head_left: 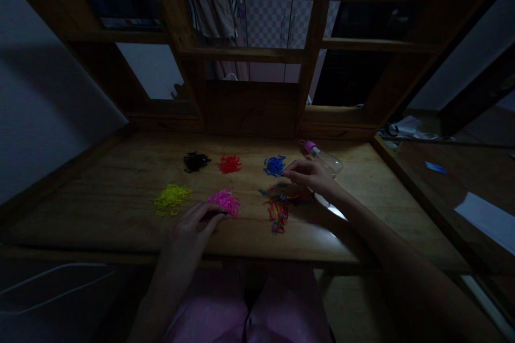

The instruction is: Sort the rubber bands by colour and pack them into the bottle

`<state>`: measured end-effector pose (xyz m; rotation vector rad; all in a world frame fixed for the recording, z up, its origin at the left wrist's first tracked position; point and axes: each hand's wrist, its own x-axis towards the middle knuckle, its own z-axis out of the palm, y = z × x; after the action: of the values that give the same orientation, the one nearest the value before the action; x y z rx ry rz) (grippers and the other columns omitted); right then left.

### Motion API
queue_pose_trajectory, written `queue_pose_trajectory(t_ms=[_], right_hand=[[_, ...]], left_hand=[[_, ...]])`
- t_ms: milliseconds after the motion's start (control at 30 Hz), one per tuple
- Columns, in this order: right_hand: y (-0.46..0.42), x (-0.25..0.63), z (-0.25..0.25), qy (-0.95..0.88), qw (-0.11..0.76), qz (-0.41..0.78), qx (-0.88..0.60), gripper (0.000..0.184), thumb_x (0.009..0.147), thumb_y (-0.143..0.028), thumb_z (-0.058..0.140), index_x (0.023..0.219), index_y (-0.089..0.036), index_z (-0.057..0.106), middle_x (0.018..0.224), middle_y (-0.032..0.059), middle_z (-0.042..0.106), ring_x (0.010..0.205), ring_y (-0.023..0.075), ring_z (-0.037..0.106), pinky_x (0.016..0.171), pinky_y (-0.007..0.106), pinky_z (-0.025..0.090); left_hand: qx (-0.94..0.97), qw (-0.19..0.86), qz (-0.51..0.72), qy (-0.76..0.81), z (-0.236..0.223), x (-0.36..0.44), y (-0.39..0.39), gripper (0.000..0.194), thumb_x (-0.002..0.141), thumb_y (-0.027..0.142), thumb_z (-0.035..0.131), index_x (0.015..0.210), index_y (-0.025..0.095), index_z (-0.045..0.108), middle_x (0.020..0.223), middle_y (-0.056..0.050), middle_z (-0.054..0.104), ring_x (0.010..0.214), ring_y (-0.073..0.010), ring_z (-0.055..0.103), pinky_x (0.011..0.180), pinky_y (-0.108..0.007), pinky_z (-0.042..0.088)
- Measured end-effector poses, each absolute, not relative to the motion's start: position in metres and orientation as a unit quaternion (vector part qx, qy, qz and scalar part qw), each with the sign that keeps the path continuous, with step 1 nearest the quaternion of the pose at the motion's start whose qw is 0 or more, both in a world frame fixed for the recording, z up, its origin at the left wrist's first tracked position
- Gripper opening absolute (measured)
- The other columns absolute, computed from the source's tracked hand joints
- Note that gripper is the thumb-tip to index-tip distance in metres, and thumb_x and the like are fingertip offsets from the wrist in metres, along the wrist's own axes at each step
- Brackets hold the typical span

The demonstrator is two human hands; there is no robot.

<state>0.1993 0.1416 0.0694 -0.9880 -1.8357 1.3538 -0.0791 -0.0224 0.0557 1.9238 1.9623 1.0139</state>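
Small piles of rubber bands lie on the wooden desk (pixel 120 171): black (pixel 196 161), red (pixel 229 163), blue (pixel 274 165), yellow (pixel 172 198), pink (pixel 225 201) and a mixed-colour heap (pixel 278 211). My left hand (pixel 195 225) rests flat near the front edge, fingers stretched toward the pink pile and touching its near side. My right hand (pixel 308 174) hovers beside the blue pile, fingertips pinched together at its right edge; what they pinch is too small and dark to make out.
A clear plastic bottle with a pink cap (pixel 324 158) lies behind my right hand. A wooden hutch with shelves (pixel 249 53) rises at the desk's back. Papers (pixel 406 128) lie on the right side surface. The room is dim.
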Motion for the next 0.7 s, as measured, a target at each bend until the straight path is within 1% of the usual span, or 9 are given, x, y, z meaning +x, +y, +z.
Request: queue_pose_trajectory(t_ms=[100,167,233,333,433,500,567,633,700], right_hand=[[0.142,0.2,0.068,-0.702,0.32,0.523,-0.363,0.027,0.079,-0.043,0.072,0.08,-0.016,0.068,0.067,-0.0002,0.059,0.059,0.0111,0.051,0.054,0.025,0.038],[0.141,0.199,0.067,-0.7,0.316,0.53,-0.359,0.028,0.079,-0.045,0.072,0.081,-0.016,0.068,0.067,-0.0002,0.059,0.059,0.0112,0.052,0.054,0.024,0.038],[0.14,0.197,0.066,-0.693,0.312,0.543,-0.358,0.031,0.076,-0.046,0.074,0.081,-0.017,0.068,0.069,-0.0001,0.061,0.058,0.0113,0.053,0.052,0.024,0.038],[0.138,0.194,0.063,-0.668,0.311,0.572,-0.36,0.034,0.071,-0.047,0.078,0.082,-0.017,0.068,0.072,0.0006,0.065,0.055,0.0104,0.052,0.05,0.023,0.038],[0.14,0.194,0.061,-0.656,0.319,0.584,-0.355,0.034,0.069,-0.045,0.079,0.086,-0.017,0.069,0.077,0.0019,0.068,0.056,0.0103,0.054,0.051,0.023,0.04],[0.142,0.197,0.061,-0.661,0.326,0.573,-0.358,0.032,0.07,-0.043,0.079,0.088,-0.018,0.07,0.079,0.0028,0.069,0.059,0.011,0.055,0.054,0.024,0.042],[0.144,0.199,0.062,-0.672,0.333,0.551,-0.366,0.029,0.071,-0.041,0.078,0.089,-0.018,0.071,0.082,0.0041,0.07,0.063,0.0124,0.057,0.055,0.024,0.043],[0.146,0.201,0.062,-0.688,0.336,0.527,-0.37,0.027,0.072,-0.039,0.078,0.088,-0.018,0.072,0.084,0.0052,0.071,0.066,0.0137,0.059,0.057,0.026,0.044],[0.148,0.202,0.06,-0.701,0.341,0.504,-0.372,0.026,0.073,-0.039,0.076,0.088,-0.018,0.071,0.084,0.0053,0.071,0.065,0.0142,0.059,0.057,0.026,0.044]], left_hand=[[0.66,0.095,0.319,0.673,0.061,-0.103,-0.004,0.024,0.091,0.04,0.048,0.088,0.025,0.066,0.096,-0.003,0.07,0.092,-0.0245,0.065,0.085,-0.037,0.05],[0.662,0.078,0.29,0.687,0.064,-0.132,0.023,0.021,0.089,0.039,0.05,0.087,0.025,0.065,0.095,-0.004,0.07,0.091,-0.0255,0.064,0.085,-0.038,0.048],[0.667,0.059,0.268,0.693,0.066,-0.164,0.057,0.017,0.086,0.036,0.053,0.083,0.024,0.063,0.089,-0.004,0.07,0.086,-0.0252,0.064,0.081,-0.037,0.047],[0.687,0.068,0.195,0.696,0.069,-0.198,0.106,0.011,0.082,0.03,0.056,0.08,0.022,0.062,0.083,-0.004,0.067,0.082,-0.0242,0.061,0.076,-0.034,0.045],[0.698,0.061,0.167,0.694,0.07,-0.207,0.134,0.005,0.078,0.021,0.057,0.077,0.019,0.061,0.08,-0.005,0.063,0.081,-0.0239,0.059,0.076,-0.033,0.042],[0.702,0.052,0.168,0.69,0.07,-0.204,0.14,0.005,0.076,0.017,0.058,0.08,0.017,0.061,0.084,-0.006,0.062,0.085,-0.024,0.057,0.079,-0.034,0.041],[0.705,0.037,0.168,0.688,0.07,-0.199,0.139,0.013,0.075,0.014,0.058,0.087,0.016,0.061,0.093,-0.008,0.061,0.09,-0.0239,0.055,0.083,-0.034,0.041],[0.709,0.016,0.178,0.682,0.071,-0.192,0.133,0.02,0.076,0.013,0.057,0.095,0.015,0.061,0.104,-0.01,0.058,0.093,-0.0241,0.054,0.085,-0.035,0.041],[0.717,-0.003,0.194,0.67,0.073,-0.182,0.121,0.022,0.079,0.014,0.054,0.1,0.015,0.06,0.113,-0.011,0.054,0.095,-0.0242,0.054,0.085,-0.036,0.042]])
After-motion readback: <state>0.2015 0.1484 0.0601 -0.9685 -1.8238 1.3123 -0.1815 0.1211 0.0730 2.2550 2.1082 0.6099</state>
